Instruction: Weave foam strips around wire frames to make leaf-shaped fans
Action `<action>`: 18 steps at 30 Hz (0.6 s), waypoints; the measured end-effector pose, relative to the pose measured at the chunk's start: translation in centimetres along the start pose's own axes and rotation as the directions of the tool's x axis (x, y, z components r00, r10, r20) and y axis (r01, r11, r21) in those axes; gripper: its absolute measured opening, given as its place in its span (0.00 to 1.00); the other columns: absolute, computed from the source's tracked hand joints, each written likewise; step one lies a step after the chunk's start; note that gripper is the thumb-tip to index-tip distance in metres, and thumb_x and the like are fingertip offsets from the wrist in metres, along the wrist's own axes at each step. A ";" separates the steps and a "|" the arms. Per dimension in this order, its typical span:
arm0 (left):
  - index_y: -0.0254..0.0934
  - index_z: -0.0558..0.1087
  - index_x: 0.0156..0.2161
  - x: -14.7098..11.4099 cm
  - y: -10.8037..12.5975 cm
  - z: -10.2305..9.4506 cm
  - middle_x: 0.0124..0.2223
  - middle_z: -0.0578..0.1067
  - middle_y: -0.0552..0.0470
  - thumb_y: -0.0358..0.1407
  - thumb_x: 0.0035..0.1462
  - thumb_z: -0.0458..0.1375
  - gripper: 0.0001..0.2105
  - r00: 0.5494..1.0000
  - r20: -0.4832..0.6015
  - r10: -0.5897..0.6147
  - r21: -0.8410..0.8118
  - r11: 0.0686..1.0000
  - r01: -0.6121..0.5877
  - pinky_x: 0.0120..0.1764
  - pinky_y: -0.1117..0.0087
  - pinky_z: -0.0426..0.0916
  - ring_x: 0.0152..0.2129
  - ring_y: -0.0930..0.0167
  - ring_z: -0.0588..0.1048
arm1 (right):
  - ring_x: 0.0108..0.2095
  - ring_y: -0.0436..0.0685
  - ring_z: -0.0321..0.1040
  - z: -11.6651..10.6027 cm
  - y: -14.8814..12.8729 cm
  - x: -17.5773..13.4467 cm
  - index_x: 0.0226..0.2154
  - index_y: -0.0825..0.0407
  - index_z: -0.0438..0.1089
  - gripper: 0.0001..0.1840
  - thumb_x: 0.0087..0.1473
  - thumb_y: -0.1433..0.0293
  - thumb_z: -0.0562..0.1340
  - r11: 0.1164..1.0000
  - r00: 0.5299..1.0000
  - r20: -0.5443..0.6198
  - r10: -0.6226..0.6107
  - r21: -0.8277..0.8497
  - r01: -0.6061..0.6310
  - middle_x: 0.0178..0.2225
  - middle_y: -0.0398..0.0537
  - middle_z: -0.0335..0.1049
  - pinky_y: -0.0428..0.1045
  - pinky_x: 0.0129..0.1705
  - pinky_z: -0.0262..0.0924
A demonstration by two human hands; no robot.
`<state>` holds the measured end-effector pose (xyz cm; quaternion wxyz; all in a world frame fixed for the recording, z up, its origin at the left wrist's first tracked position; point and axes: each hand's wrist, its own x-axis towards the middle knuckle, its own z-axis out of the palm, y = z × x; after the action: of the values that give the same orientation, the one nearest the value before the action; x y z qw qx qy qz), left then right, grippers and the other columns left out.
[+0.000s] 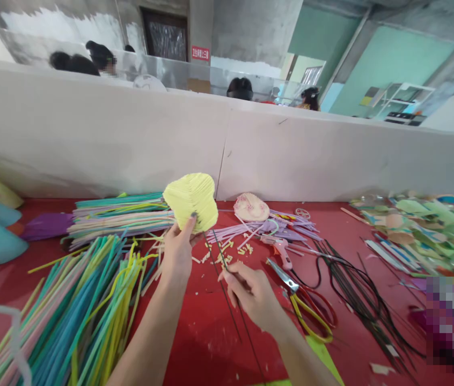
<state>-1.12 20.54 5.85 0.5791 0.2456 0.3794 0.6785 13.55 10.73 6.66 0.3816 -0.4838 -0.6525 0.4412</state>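
Note:
My left hand point(178, 249) is closed on a pale yellow ribbed petal-shaped piece point(191, 195), thumb pressed on its lower front. Two thin dark wires point(224, 289) run down from beneath the piece. Between the fingertips of my right hand point(249, 295) one of these wires is pinched, a little below the yellow piece. Whether the wires are fixed to the piece is hidden by my left fingers. Small yellow clippings point(227, 252) lie scattered on the red tabletop point(206, 332) around the wires.
Coloured pipe cleaners point(90, 311) are heaped at left. Right of my hands lie a pink glue gun point(279, 247), scissors with red and yellow handles point(295, 289) and dark wires point(356, 300). A pinkish round piece point(251, 207) rests before the white partition point(162, 134). People sit beyond it.

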 end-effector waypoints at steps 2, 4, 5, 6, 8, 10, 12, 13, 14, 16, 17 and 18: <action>0.35 0.75 0.40 -0.5 0.0 0.4 0.42 0.77 0.46 0.39 0.41 0.66 0.18 1.000 0.018 -0.009 0.014 1.000 0.009 0.39 0.68 0.71 0.33 0.69 0.77 | 0.15 0.45 0.53 1.2 1.2 -0.3 0.31 0.54 0.66 0.17 0.61 0.59 0.51 0.998 0.999 -0.011 0.035 0.056 -0.034 0.14 0.37 0.57 0.43 0.19 0.46; 0.35 0.75 0.40 -1.0 0.0 0.7 0.41 0.78 0.47 0.39 0.41 0.67 0.19 0.999 0.037 -0.005 0.017 1.000 0.004 0.40 0.68 0.71 0.34 0.68 0.77 | 0.13 0.46 0.51 1.6 2.2 -0.6 0.31 0.52 0.66 0.16 0.60 0.59 0.52 0.988 0.998 0.012 0.058 0.144 -0.059 0.13 0.37 0.57 0.44 0.17 0.44; 0.35 0.75 0.41 -1.2 0.0 0.9 0.41 0.78 0.47 0.39 0.40 0.67 0.19 0.999 0.044 0.001 0.015 1.000 -0.002 0.40 0.68 0.71 0.35 0.68 0.77 | 0.12 0.46 0.50 1.4 2.5 -0.7 0.31 0.50 0.66 0.14 0.59 0.59 0.53 0.977 0.997 0.028 0.067 0.201 -0.071 0.13 0.38 0.58 0.44 0.16 0.43; 0.35 0.75 0.41 -1.4 0.0 0.9 0.40 0.78 0.47 0.39 0.40 0.67 0.20 0.999 0.046 0.009 0.013 1.000 -0.009 0.40 0.67 0.71 0.35 0.68 0.77 | 0.11 0.46 0.49 1.0 2.5 -0.8 0.31 0.49 0.66 0.12 0.59 0.60 0.54 0.960 0.998 0.023 0.063 0.273 -0.067 0.14 0.38 0.60 0.44 0.14 0.42; 0.35 0.75 0.41 -1.5 0.2 0.9 0.40 0.78 0.47 0.40 0.40 0.67 0.20 0.999 0.048 0.020 0.013 1.000 -0.021 0.40 0.67 0.71 0.35 0.68 0.77 | 0.10 0.46 0.52 -0.6 2.2 -1.1 0.31 0.47 0.67 0.09 0.59 0.62 0.55 0.901 0.991 -0.136 0.009 0.431 0.051 0.17 0.39 0.64 0.43 0.11 0.43; 0.34 0.75 0.42 -1.3 0.5 0.8 0.41 0.78 0.47 0.41 0.41 0.66 0.21 0.999 0.043 0.025 0.015 1.000 -0.026 0.40 0.67 0.71 0.35 0.68 0.76 | 0.16 0.47 0.63 -2.7 1.2 -1.5 0.29 0.46 0.67 0.08 0.58 0.64 0.56 0.810 0.849 -0.523 -0.076 0.464 0.358 0.22 0.40 0.69 0.42 0.13 0.53; 0.33 0.75 0.42 -1.1 0.6 0.5 0.42 0.77 0.45 0.42 0.41 0.66 0.21 0.999 0.031 0.036 0.015 0.999 -0.036 0.40 0.66 0.71 0.35 0.67 0.76 | 0.35 0.48 0.72 -4.4 0.0 -2.0 0.31 0.45 0.69 0.06 0.57 0.64 0.57 0.724 0.523 -0.841 -0.138 0.275 0.632 0.37 0.41 0.73 0.42 0.27 0.66; 0.33 0.75 0.41 -0.9 0.6 0.5 0.42 0.77 0.45 0.43 0.41 0.66 0.22 0.999 0.027 0.036 0.016 0.999 -0.036 0.40 0.66 0.72 0.35 0.67 0.76 | 0.44 0.49 0.70 -5.0 -0.5 -2.3 0.31 0.44 0.70 0.07 0.58 0.64 0.57 0.699 0.390 -0.904 -0.174 0.165 0.695 0.44 0.40 0.71 0.43 0.34 0.68; 0.33 0.75 0.41 -0.8 0.5 0.4 0.42 0.77 0.45 0.43 0.41 0.66 0.22 0.999 0.026 0.033 0.016 0.999 -0.034 0.39 0.66 0.72 0.35 0.67 0.76 | 0.49 0.49 0.66 -5.1 -0.7 -2.6 0.31 0.44 0.71 0.09 0.58 0.64 0.56 0.698 0.292 -0.933 -0.210 0.066 0.713 0.48 0.38 0.69 0.45 0.39 0.68; 0.33 0.75 0.41 -0.6 0.2 0.3 0.41 0.77 0.45 0.42 0.40 0.67 0.22 1.000 0.029 0.011 0.010 1.000 -0.012 0.39 0.66 0.72 0.34 0.68 0.77 | 0.52 0.52 0.65 -4.6 -0.3 -3.5 0.32 0.42 0.73 0.11 0.59 0.62 0.55 0.761 0.243 -0.910 -0.337 -0.111 0.639 0.50 0.40 0.69 0.48 0.44 0.67; 0.33 0.75 0.40 -0.5 0.1 0.4 0.40 0.78 0.45 0.42 0.39 0.67 0.22 1.000 0.028 -0.010 0.005 1.000 0.009 0.38 0.67 0.72 0.33 0.68 0.77 | 0.50 0.55 0.68 -4.0 0.3 -4.1 0.34 0.42 0.73 0.10 0.58 0.62 0.56 0.786 0.258 -0.852 -0.455 -0.248 0.567 0.50 0.41 0.69 0.52 0.43 0.69; 0.33 0.74 0.40 -0.5 0.0 0.4 0.39 0.78 0.46 0.41 0.38 0.68 0.21 0.999 0.024 -0.034 -0.004 0.999 0.034 0.38 0.67 0.72 0.31 0.69 0.77 | 0.46 0.57 0.71 -3.4 1.1 -4.6 0.36 0.42 0.74 0.11 0.58 0.62 0.56 0.813 0.425 -0.718 -0.551 -0.348 0.466 0.47 0.44 0.71 0.54 0.42 0.70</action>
<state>-0.73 20.17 6.11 0.5955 0.2462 0.3749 0.6665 18.10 7.12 6.35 0.7207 -0.4245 -0.5480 0.0111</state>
